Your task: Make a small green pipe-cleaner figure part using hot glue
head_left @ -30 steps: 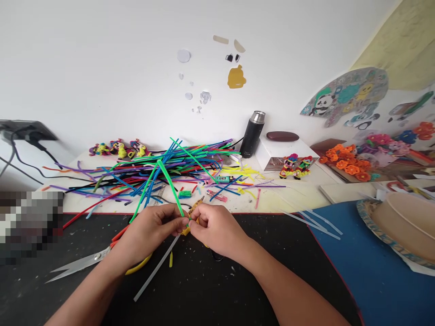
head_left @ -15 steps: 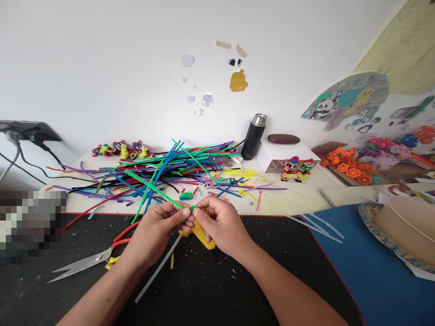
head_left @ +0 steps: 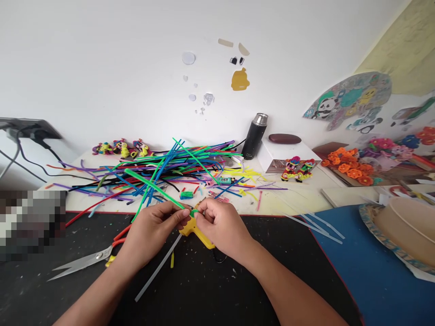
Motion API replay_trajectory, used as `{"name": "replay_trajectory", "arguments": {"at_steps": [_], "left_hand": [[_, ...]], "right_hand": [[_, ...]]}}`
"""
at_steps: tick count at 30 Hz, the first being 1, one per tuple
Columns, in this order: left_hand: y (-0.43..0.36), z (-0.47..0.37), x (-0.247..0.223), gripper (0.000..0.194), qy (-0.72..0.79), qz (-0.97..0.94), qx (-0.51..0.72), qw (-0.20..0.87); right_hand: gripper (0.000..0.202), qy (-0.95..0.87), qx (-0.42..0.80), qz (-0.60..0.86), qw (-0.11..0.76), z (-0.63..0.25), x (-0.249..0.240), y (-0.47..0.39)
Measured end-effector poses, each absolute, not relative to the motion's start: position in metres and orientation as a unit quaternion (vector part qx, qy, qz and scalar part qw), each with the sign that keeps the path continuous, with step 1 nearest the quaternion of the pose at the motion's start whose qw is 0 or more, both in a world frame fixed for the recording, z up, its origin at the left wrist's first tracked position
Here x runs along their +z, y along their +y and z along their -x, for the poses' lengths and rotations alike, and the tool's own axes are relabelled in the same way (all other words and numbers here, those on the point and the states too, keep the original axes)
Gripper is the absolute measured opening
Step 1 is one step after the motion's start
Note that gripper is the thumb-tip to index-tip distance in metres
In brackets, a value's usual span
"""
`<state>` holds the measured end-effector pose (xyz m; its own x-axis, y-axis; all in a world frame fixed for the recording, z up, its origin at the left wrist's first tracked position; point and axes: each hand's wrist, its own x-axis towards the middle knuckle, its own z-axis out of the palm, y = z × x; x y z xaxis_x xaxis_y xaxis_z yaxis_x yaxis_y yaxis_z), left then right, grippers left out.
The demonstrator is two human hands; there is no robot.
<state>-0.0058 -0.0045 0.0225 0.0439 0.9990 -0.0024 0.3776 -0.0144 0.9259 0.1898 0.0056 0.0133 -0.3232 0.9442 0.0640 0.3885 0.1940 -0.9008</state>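
A green pipe cleaner (head_left: 154,188) runs up and left out of my fingers, its near end curled into a small coil. My left hand (head_left: 158,228) pinches the straight part just beside that coil. On the coil's other side, the thumb and fingers of my right hand (head_left: 217,226) close on it. Below my hands lies a yellow hot glue gun (head_left: 200,236), partly covered by them, with a clear glue stick (head_left: 158,268) sticking out of it. Scissors (head_left: 90,261) with red handles rest left of my left wrist, their blades pointing left.
A heap of coloured pipe cleaners (head_left: 183,165) spreads across the back of the table. A black flask (head_left: 254,137) leans near a white box (head_left: 285,154). Small figures (head_left: 298,170) stand in front of the box. Glue sticks (head_left: 321,226) and a round basket (head_left: 384,240) are at right.
My right hand's fingers have shifted slightly around the coil, and the hands are a little further apart. The pipe cleaner stays held, pointing the same way.
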Motion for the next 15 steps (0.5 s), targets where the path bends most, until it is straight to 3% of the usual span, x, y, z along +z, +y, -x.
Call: {"name": "replay_trajectory", "arguments": {"at_steps": [5,15], "left_hand": [[-0.0044,0.0067,0.0218,0.035,0.553,-0.664,0.326,0.383],[-0.0001,0.0055,0.0181,0.033,0.481,-0.473,0.429,0.600]], "right_hand": [[0.011,-0.738,0.363,0.487,0.294,-0.1873,0.0077,0.0065],[0.009,-0.660,0.484,0.451,0.357,-0.1904,0.0132,0.0059]]}}
